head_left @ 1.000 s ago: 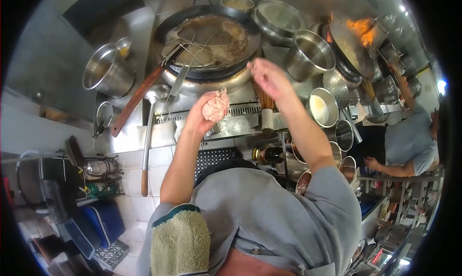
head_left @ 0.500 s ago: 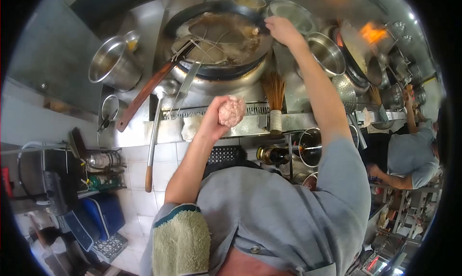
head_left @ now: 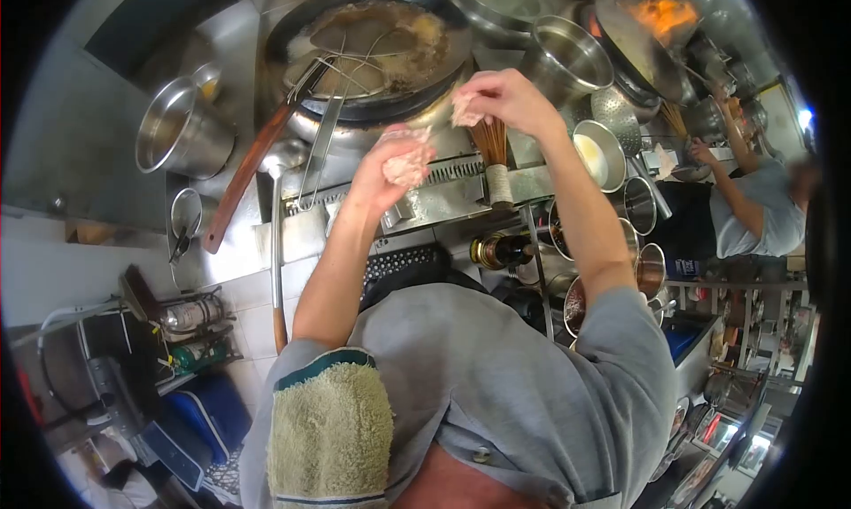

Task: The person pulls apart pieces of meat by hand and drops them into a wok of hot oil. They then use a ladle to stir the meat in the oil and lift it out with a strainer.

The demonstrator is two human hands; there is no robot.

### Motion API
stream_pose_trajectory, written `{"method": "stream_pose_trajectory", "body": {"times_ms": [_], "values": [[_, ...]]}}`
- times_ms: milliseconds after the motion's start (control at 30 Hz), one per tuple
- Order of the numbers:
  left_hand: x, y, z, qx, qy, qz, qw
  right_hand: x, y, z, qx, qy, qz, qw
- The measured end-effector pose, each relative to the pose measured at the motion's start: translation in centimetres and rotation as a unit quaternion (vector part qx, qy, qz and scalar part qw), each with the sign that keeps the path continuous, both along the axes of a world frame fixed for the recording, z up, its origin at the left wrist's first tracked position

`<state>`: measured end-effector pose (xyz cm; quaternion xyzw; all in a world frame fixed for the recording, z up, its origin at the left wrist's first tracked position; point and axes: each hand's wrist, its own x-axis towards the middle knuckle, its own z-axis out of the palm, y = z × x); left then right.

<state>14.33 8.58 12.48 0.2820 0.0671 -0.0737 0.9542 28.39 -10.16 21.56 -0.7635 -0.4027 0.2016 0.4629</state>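
My left hand (head_left: 383,170) is closed round a lump of pale pink minced meat (head_left: 409,162), in front of the wok's near rim. A smaller piece of the same meat (head_left: 466,109) is pinched in my right hand (head_left: 507,99), just right of the lump and apart from it. Behind both hands, the large dark wok (head_left: 282,43) holds bubbling brown liquid. A wire strainer (head_left: 359,76) with a wooden handle rests across its left part. Below my right hand stands a bamboo brush (head_left: 492,154).
A ladle (head_left: 277,190) and steel pot (head_left: 191,128) are on the left. More pots (head_left: 572,55) stand right of the wok. Flames (head_left: 665,14) rise by a second wok at the far right, near another person (head_left: 753,203).
My right hand has come back from over the wok's right rim towards my left hand and now pinches a piece of meat. The view has shifted, with the wok higher and further left.
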Motion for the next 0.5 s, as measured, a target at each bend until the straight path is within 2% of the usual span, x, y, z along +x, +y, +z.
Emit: {"method": "stream_pose_trajectory", "body": {"times_ms": [33,67,133,167,233,367,467,500], "values": [[0.0,0.1,-0.2,0.006,0.005,0.004,1.0,0.4,0.1,-1.9,0.066,0.009,0.02,0.998],[0.0,0.1,-0.4,0.012,0.012,0.011,1.0,-1.1,1.1,-2.5,0.044,0.031,0.053,0.997],[0.6,-0.5,-0.8,0.024,0.0,0.001,1.0,-4.1,3.1,-1.9,-0.029,-0.073,0.055,0.995],[0.9,-0.5,-0.9,0.037,0.002,-0.004,0.999,-3.1,3.6,-4.1,0.043,-0.072,0.056,0.995],[1.4,-0.4,-0.7,0.093,0.012,-0.014,0.996,-2.6,4.3,-4.6,0.024,-0.076,0.046,0.996],[1.6,0.2,-0.5,0.113,0.03,0.013,0.993,-1.9,4.4,-3.4,-0.012,-0.076,0.048,0.996],[1.5,0.4,-0.9,0.075,0.028,0.062,0.995,-0.9,4.3,-3.8,0.07,0.144,0.047,0.986],[1.4,0.4,-0.9,0.07,0.027,0.069,0.995,-1.0,4.3,-4.6,0.095,0.138,0.038,0.985]]}}
